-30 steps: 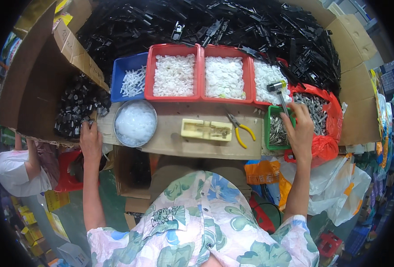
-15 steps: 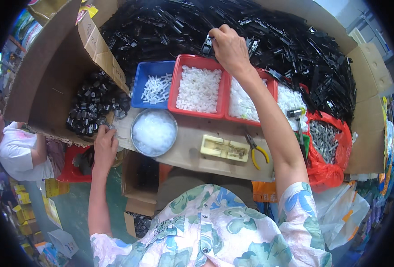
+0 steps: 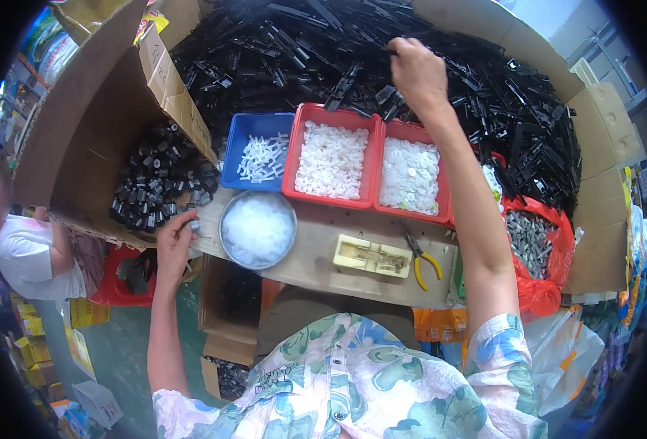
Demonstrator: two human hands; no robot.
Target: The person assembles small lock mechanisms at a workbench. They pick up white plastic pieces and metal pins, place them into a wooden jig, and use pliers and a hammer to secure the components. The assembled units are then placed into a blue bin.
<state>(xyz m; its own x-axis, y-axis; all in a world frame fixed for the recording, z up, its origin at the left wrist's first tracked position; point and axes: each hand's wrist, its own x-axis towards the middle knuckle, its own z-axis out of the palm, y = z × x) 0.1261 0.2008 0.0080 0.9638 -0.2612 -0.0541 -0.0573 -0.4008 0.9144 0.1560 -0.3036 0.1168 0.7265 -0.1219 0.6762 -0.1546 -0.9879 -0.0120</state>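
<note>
Beyond the row of trays, right grip [image 3: 420,73] reaches over a heap of black plastic strips [image 3: 294,45]. Fingers bent together, tips against dark plastic; cannot tell whether a strip is caught or merely touched. Nearer the body from it: red tray of white discs [image 3: 409,175], partly under the forearm; left of that, red tray of white caps [image 3: 330,162], then blue tray of white pegs [image 3: 263,157].

Well to the left and closer to the body, left grip [image 3: 175,238] pinches a small grey piece [image 3: 194,226] between thumb and fingers, at the desk's [image 3: 310,252] near edge. Just beyond it: loose black blocks [image 3: 155,184] in a cardboard box [image 3: 67,161]. Just right of it: round metal bowl [image 3: 222,233] of whitish translucent bits. Farther right, between the two grips sideways: cream fixture block [image 3: 372,255], then yellow-handled pliers [image 3: 429,271].

Hazards, as judged. Strips lie crossed and tangled, some leaning over the tray rims below the right grip; a hard tug on one could drag others down into the discs or caps. A low forearm might catch a tray rim and scatter the contents. Left pinch takes in little surface; if it slackens at the edge, the piece could drop off the desk. Pliers sit near that edge too; a passing elbow might sweep them off.
</note>
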